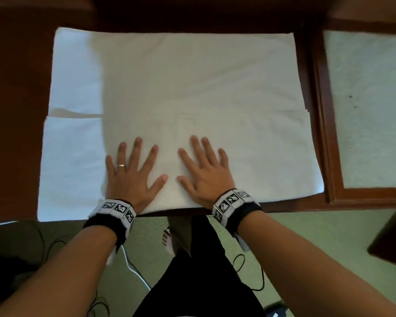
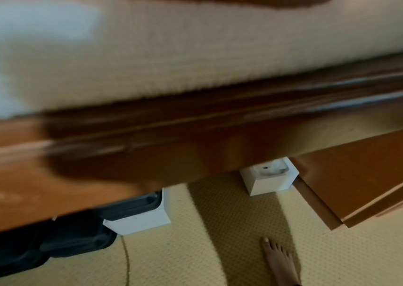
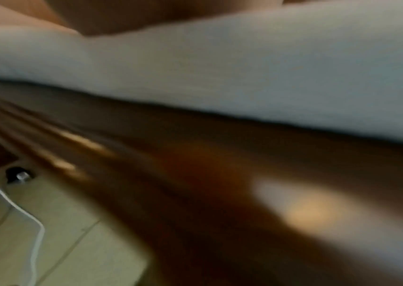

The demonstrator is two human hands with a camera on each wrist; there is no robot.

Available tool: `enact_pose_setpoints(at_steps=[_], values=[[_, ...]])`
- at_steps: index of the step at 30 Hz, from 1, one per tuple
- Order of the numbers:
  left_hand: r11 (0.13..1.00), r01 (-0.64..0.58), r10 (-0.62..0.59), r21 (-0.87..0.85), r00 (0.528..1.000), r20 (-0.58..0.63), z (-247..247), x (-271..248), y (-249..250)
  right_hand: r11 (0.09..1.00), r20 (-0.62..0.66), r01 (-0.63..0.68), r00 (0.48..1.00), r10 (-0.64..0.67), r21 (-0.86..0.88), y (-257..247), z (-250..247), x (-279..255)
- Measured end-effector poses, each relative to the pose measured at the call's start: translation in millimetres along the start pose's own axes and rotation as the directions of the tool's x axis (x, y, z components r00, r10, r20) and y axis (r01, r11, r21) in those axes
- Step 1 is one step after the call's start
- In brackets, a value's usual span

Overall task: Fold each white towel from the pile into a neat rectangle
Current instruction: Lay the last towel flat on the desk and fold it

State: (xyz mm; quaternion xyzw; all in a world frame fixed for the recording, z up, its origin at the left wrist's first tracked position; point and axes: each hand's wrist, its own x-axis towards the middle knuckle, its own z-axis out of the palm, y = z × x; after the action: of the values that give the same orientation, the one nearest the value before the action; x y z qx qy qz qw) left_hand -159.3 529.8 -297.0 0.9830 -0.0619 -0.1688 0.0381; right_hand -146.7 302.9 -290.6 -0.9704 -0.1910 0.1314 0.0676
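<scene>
1. Head view: the white towel (image 1: 204, 92) lies spread flat on the dark wooden table (image 1: 16, 110). The left hand (image 1: 133, 175) and right hand (image 1: 206, 172) press side by side on its near edge, fingers straight and splayed (a ring on the left).
2. Left wrist view: blurred; towel edge above the table's front, carpet (image 2: 219, 251) and a bare foot (image 2: 281, 261) below.
3. Right wrist view: blurred towel edge, a white cable (image 3: 33, 222) beneath.
</scene>
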Motion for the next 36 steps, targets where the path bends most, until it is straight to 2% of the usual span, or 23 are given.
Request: enact_pose_setpoints(at_steps=[2, 4, 6, 7, 9, 10, 12, 14, 16, 17, 20, 23, 25, 26, 28, 29, 30, 31, 33, 35, 36], values=[[0.999, 0.022, -0.022, 0.031, 1.0, 0.0, 3.5, 0.6, -1.0, 0.997, 0.051, 0.051, 0.998, -0.048, -0.058, 17.7, -1.0, 4.4], [0.999, 0.033, -0.033, 0.037, 0.999, 0.012, 4.2, -1.5, -3.0, 0.994, 0.087, 0.037, 0.996, -0.027, -0.107, 61.3, -7.3, 1.9], [0.999, 0.035, -0.036, 0.03, 0.999, 0.019, 3.4, -2.1, -3.6, 0.987, 0.089, -0.116, 0.988, 0.126, -0.108, 119.0, -20.4, -6.6], [0.999, 0.033, -0.034, 0.03, 0.999, 0.025, 2.4, -1.9, -2.7, 0.969, 0.09, -0.228, 0.968, 0.236, -0.093, 148.4, -29.4, -12.8], [0.999, 0.032, -0.032, 0.009, 0.999, 0.029, -0.8, -1.1, 1.2, 0.904, 0.119, -0.425, 0.896, 0.428, -0.051, 190.7, -44.7, -22.3], [0.999, 0.04, -0.04, -0.016, 0.999, 0.026, -3.5, 0.4, 4.2, 0.879, 0.115, -0.475, 0.871, 0.477, -0.046, 198.6, -49.1, -22.9], [0.991, 0.078, -0.077, -0.11, 0.997, 0.021, -9.8, 6.0, 12.4, 0.881, 0.037, -0.472, 0.88, 0.473, -0.032, 186.0, -51.0, -15.1], [0.981, 0.055, -0.057, -0.185, 0.998, -0.006, -17.0, 13.8, 22.7, 0.937, -0.022, -0.35, 0.937, 0.349, 0.003, 146.2, -48.9, -3.6], [0.988, -0.079, 0.077, -0.13, 0.997, -0.024, -21.3, 21.3, 31.6, 0.986, 0.005, -0.164, 0.986, 0.164, 0.002, 98.6, -38.9, 2.4], [0.987, -0.143, 0.143, -0.077, 0.99, -0.007, -22.4, 25.4, 33.7, 0.995, 0.05, -0.102, 0.994, 0.102, -0.011, 78.9, -31.8, 3.4], [0.978, -0.204, 0.2, 0.048, 0.977, 0.072, -23.3, 34.2, 17.4, 0.992, 0.132, -0.121, 0.984, 0.122, -0.02, 53.4, -18.1, 5.1], [0.978, -0.178, 0.165, 0.11, 0.979, 0.124, -25.4, 32.2, -42.1, 0.993, 0.122, -0.109, 0.986, 0.114, -0.043, 57.6, -16.1, 5.9], [0.989, -0.066, 0.044, 0.132, 0.986, 0.16, -29.3, 25.0, -93.1, 0.993, 0.128, -0.102, 0.986, 0.108, -0.055, 59.7, -16.7, 8.0], [0.992, 0.038, -0.059, 0.12, 0.984, 0.171, -32.9, 21.0, -115.0, 0.993, 0.131, -0.108, 0.985, 0.114, -0.055, 58.6, -17.0, 9.2], [0.959, 0.278, -0.282, 0.046, 0.94, 0.191, -41.4, 13.5, -142.5, 0.991, 0.139, -0.124, 0.982, 0.13, -0.053, 54.2, -17.9, 10.8], [0.933, 0.359, -0.355, 0.016, 0.915, 0.189, -45.0, 11.5, -146.3, 0.99, 0.147, -0.131, 0.979, 0.138, -0.054, 52.0, -18.9, 11.6], [0.925, 0.379, -0.376, 0.009, 0.914, 0.153, -47.1, 10.6, -142.9, 0.989, 0.155, -0.137, 0.977, 0.144, -0.056, 50.8, -20.2, 12.3], [0.94, 0.34, -0.34, 0.021, 0.936, 0.092, -48.6, 10.1, -132.7, 0.988, 0.161, -0.142, 0.976, 0.149, -0.054, 49.5, -21.4, 13.0], [0.987, 0.161, -0.161, 0.018, 0.987, 0.015, -47.4, 9.4, -96.8, 0.987, 0.162, -0.153, 0.974, 0.157, -0.039, 47.2, -24.7, 15.7], [1.0, -0.025, 0.025, 0.008, 1.0, 0.01, -32.2, 1.1, -52.0, 0.986, 0.154, -0.167, 0.974, 0.168, -0.023, 41.2, -26.0, 17.0], [0.998, -0.066, 0.066, 0.008, 0.997, 0.034, -21.0, -5.5, -30.8, 0.986, 0.134, -0.164, 0.977, 0.164, -0.017, 36.7, -25.8, 15.3]])
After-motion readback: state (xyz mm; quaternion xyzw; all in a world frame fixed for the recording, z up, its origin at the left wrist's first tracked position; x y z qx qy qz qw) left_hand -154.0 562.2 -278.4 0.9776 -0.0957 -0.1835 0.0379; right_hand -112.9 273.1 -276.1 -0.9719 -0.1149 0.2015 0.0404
